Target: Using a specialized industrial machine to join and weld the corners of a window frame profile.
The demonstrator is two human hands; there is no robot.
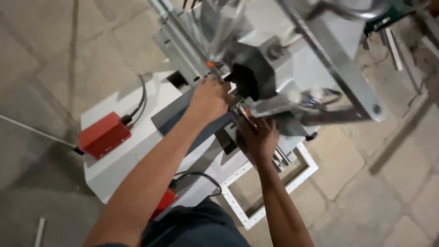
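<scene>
As both bare forearms reach in from the bottom edge of the head view, the person's left hand (209, 97) lies knuckles-up on a long flat dark grey strip (170, 116) on the white metal machine table (151, 105). The fingers are curled over the strip's upper end, pressing it against a black angular clamp block (251, 77); whether they close fully around it cannot be told. The strip sits near the middle of the frame, its long axis running from about 8 o'clock up towards 2 o'clock, its upper end pointing into the block and hidden under the hand.

At about 4 o'clock from the left hand, the right hand (259, 137) rests with fingers spread and loosely bent on a second dark piece (226, 139) at the table's edge. What its fingertips touch is hard to make out, since the palm covers it.

A red box-shaped switch housing (104, 135) with a black cable (139, 98) sits at 9 o'clock from the hands, on the table's left end. A white perforated rectangular frame (267, 194) lies at 5 o'clock, partly tucked under the table, on the tiled stone floor (402, 183). A grey steel arm with a bolt hole (340, 68) slants across the upper right, its top cut off by the frame edge. The machine head above the block is blurred, and a second red part (164, 203) by the lower cable is mostly hidden behind the left forearm.
</scene>
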